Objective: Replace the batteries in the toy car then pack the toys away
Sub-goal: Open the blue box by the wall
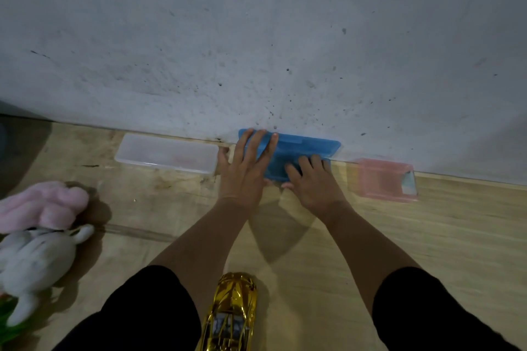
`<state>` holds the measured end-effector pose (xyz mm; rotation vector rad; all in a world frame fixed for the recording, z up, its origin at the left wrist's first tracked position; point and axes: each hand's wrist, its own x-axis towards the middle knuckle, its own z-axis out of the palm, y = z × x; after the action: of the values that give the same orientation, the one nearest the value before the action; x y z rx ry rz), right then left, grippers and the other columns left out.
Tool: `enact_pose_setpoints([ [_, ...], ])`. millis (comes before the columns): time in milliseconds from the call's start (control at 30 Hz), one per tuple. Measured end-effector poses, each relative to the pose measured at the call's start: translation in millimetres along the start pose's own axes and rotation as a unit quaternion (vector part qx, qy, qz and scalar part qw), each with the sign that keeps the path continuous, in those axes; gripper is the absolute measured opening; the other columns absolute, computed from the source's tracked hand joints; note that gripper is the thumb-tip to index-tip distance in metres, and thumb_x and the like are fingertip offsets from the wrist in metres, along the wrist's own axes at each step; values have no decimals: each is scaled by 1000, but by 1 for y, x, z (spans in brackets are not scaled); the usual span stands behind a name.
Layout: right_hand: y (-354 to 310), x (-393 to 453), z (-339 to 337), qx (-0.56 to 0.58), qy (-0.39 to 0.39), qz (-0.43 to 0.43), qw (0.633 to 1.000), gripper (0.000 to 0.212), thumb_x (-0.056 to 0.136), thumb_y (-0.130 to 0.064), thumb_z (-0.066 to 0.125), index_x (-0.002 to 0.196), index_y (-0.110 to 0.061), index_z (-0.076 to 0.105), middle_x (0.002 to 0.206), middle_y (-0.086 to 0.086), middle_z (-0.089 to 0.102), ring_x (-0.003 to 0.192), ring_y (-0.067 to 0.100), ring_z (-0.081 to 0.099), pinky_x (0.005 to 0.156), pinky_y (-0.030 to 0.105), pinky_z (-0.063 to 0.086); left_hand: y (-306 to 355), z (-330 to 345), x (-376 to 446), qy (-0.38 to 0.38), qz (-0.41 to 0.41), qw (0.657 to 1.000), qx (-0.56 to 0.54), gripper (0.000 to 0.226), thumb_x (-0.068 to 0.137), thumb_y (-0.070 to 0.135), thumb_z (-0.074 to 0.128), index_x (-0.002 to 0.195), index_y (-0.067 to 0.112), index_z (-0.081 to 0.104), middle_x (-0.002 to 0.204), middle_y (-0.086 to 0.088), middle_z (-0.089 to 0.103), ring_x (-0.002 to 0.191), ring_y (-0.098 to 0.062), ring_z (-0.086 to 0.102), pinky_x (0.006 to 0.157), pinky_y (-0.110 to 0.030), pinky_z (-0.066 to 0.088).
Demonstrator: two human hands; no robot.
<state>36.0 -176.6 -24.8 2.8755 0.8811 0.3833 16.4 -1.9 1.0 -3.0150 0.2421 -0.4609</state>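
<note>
Head view, looking down at floor by wall. Both hands on blue case [302,148], centre of frame, at wall base. Its lid looks tilted up toward the wall, so case seems part-open. L hand [245,171] lies flat over the case's left end, fingers straight, reaching to the lid's far edge; not curled round it. R hand [310,182] on the near right part, fingers bent over the front edge w/ thumb under, so it grips the case.

Step, my read: opening the blue case, prob. to get batteries or a tool for the car. Battery swap itself not begun. Toy car [231,313], gold, sits bottom centre between the knees, well apart from both hands, untouched.

Next move likely needs: lid swung fully back against wall, L hand steadying the base, then pick out contents. Case may slide on the smooth floor if not held down.

Containers:
- Blue case: contents hidden by hands and tinted plastic; can't tell.
- Clear case [168,152], left of centre, shut, lying flat; faint pinkish smear inside, can't ID.
- Pink box [383,179], right of centre, blurred; something pale at its right end, can't ID.

Packing away not started: pink plush [45,204] and white plush rabbit [37,262] lie loose at left edge.
</note>
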Motion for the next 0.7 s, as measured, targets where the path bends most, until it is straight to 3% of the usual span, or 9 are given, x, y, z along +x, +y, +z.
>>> enact_pose_setpoints([
  [167, 6, 10, 5, 36, -38, -49, 997, 42, 84, -51, 38, 92, -11, 46, 70, 12, 63, 56, 28, 61, 49, 34, 51, -3, 2, 0, 18, 15, 1000, -8, 113, 51, 54, 84, 144, 24, 27, 142, -5, 24, 132, -24, 26, 86, -51, 45],
  [233, 9, 19, -7, 68, -92, -68, 991, 51, 84, -54, 42, 105, -8, 50, 82, 17, 65, 67, 32, 65, 54, 37, 53, -4, 2, 1, 23, 16, 1000, -8, 113, 50, 55, 84, 143, 24, 28, 141, -6, 25, 131, -24, 27, 85, -51, 46],
  [300, 13, 24, -18, 104, -116, -33, 987, 62, 82, -57, 51, 120, -8, 47, 95, 18, 65, 80, 34, 66, 64, 39, 53, -5, 1, 2, 24, 19, 1000, -3, 114, 50, 57, 83, 143, 25, 26, 140, -5, 25, 131, -24, 26, 85, -50, 47],
  [367, 10, 21, -29, 105, -31, -24, 994, 62, 74, -59, 58, 107, -7, 53, 76, 15, 66, 63, 28, 66, 50, 33, 52, -5, 1, 2, 29, 20, 999, -6, 111, 52, 54, 83, 143, 25, 26, 140, -5, 25, 130, -24, 27, 84, -50, 48],
  [433, -2, 9, -27, 96, 70, -14, 993, 50, 78, -58, 49, 94, -11, 50, 63, 8, 62, 53, 21, 60, 45, 27, 48, -6, 1, 2, 43, 20, 999, -25, 103, 56, 40, 84, 142, 24, 30, 139, -5, 27, 129, -25, 30, 81, -50, 47],
  [567, -25, -17, -8, 91, 100, -37, 990, 37, 88, -51, 39, 85, -14, 44, 71, 4, 57, 72, 20, 50, 60, 30, 44, -7, 1, 2, 35, 19, 999, -33, 95, 60, 26, 79, 142, 24, 30, 140, -6, 27, 129, -26, 30, 80, -50, 46],
  [700, -25, -24, 1, 79, 102, -42, 991, 35, 87, -46, 41, 90, -14, 58, 86, 9, 60, 86, 20, 41, 69, 30, 43, -6, -2, 2, -10, 20, 1000, -11, 102, 63, 45, 78, 145, 26, 20, 142, -4, 20, 132, -24, 23, 85, -50, 44],
])
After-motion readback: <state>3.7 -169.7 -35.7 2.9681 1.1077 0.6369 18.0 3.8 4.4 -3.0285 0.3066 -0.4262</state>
